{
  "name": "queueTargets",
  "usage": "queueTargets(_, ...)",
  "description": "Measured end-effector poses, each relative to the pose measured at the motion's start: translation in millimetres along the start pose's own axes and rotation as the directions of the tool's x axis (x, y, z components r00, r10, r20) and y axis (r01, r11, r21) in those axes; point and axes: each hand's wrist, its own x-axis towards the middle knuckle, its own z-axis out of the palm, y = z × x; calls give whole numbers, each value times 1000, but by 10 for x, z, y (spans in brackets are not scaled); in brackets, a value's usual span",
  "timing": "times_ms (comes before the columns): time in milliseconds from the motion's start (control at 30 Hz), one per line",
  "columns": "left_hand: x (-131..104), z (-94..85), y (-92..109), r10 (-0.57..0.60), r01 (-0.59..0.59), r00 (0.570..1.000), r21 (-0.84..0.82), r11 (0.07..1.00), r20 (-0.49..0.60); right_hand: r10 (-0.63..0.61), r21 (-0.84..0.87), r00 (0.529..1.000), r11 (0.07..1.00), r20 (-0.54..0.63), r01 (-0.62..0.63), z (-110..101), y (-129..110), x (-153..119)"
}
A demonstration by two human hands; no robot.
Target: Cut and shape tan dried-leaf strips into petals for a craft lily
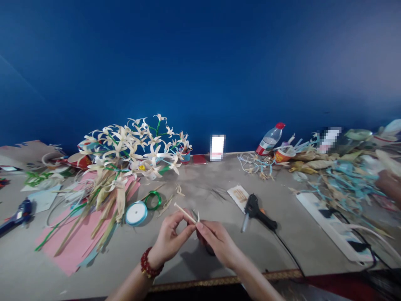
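Note:
Between both hands, low over the table, is a thin pale stick (185, 212) that slants up to the left. My left hand (173, 238), with a red bead bracelet at the wrist, is closed around it with thumb and fingers. The thumb and fingertips of my right hand (217, 242) pinch its lower end, where a small pale pointed strip (198, 217) sticks up. How the strip and stick meet is hidden by my fingers. Left of my hands lie a blue-edged ribbon spool (135, 213) and a green roll (153, 200).
Cream flowers on green stems (150, 150) stand behind, left. Dried husks (106, 205) lie on pink paper (67, 246). To the right are a black glue gun (258, 212), a power strip (332, 228), a red-capped bottle (271, 140) and a blue glue gun (20, 215) far left.

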Motion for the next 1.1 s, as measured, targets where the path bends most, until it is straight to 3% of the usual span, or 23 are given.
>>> queueTargets(200,-23,-4,5,123,-123,992,67,990,-9,72,222,991,970,116,-97,-22,-25,-4)
queueTargets(400,-7,-25,17,186,-187,982,19,982,46,171,378,954,889,246,-257,-71,-80,-25)
queueTargets(633,-22,-63,-74,153,-155,988,77,985,31,155,404,933,870,324,-285,-106,-152,-131)
queueTargets(733,-2,-94,-149,66,-64,996,39,997,-64,56,457,922,856,382,-241,-228,-174,-207)
queueTargets(767,6,-102,-164,27,-24,994,24,999,-103,39,486,936,846,349,-217,-272,-175,-214)
queueTargets(833,18,-103,-164,-20,20,991,-6,1000,-135,96,490,982,856,162,-165,-325,-156,-185)
queueTargets(933,26,-58,-95,11,-15,995,-39,999,-98,207,255,965,953,-162,-162,-266,-74,-79)
queueTargets(967,27,-37,-65,27,-30,996,-34,999,-88,187,181,964,971,-188,-153,-216,-42,-47)
queueTargets(1100,31,24,-2,25,-19,997,80,997,-76,-52,-62,995,997,-86,46,-19,24,0)
